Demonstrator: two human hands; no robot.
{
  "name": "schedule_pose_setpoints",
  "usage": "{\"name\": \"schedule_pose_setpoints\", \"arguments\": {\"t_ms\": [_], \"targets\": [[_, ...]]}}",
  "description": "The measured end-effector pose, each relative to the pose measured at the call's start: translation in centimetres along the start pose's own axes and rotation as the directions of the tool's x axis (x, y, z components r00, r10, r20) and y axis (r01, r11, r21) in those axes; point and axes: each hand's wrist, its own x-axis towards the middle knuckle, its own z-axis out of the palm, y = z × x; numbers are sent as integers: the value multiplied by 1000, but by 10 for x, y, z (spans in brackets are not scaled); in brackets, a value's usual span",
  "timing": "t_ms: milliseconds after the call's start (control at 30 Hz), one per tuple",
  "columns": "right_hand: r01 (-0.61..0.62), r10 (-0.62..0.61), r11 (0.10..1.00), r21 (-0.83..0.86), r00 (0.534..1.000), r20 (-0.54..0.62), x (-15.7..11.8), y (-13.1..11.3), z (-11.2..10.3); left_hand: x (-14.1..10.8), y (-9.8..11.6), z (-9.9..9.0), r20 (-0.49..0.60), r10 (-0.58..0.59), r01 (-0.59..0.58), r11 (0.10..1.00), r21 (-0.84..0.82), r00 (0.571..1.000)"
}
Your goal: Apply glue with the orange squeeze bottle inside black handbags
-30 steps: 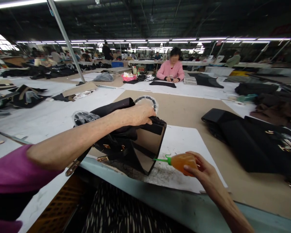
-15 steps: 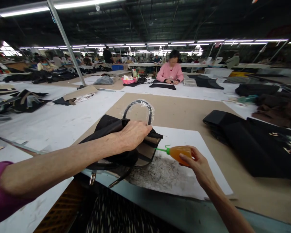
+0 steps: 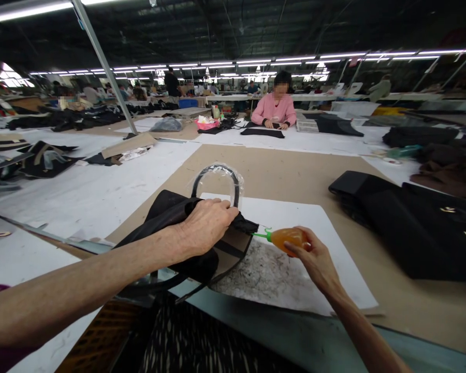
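Observation:
My left hand (image 3: 209,224) is closed on the upper edge of a black bag (image 3: 166,207), which lies at the table's near edge. A dark handle (image 3: 217,168) wrapped in clear plastic arches up behind that hand. In my right hand (image 3: 314,254) is a squeeze bottle (image 3: 289,240) of orange-brown liquid, lying sideways with its thin green nozzle pointing left. The nozzle's tip is at the bag's right edge; whether it touches cannot be made out. Under both lies a white sheet (image 3: 303,217), smudged dark near the bag.
More black bags (image 3: 404,228) with gold-coloured fittings lie to the right. At the left are black pieces (image 3: 46,160) and cardboard (image 3: 128,145). A person in pink (image 3: 274,110) works across the table. A metal post (image 3: 104,67) rises at the back left.
The bag and my left hand have shifted slightly left and down in view. The bottle stays in my right hand, its nozzle still close to the bag's edge.

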Motion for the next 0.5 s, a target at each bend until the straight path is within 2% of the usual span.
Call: {"name": "schedule_pose_setpoints", "arguments": {"t_ms": [167,367,500], "targets": [[-27,24,999,46,997,67,-6,4,0,-6,3,5,22,-4,5,1000,-21,1000],[-81,65,989,124,990,128,-18,4,1,-13,2,16,-25,14,-15,999,-43,1000],[-107,91,979,172,991,99,-19,3,4,-18,3,19,-31,14,-15,999,-40,999]]}}
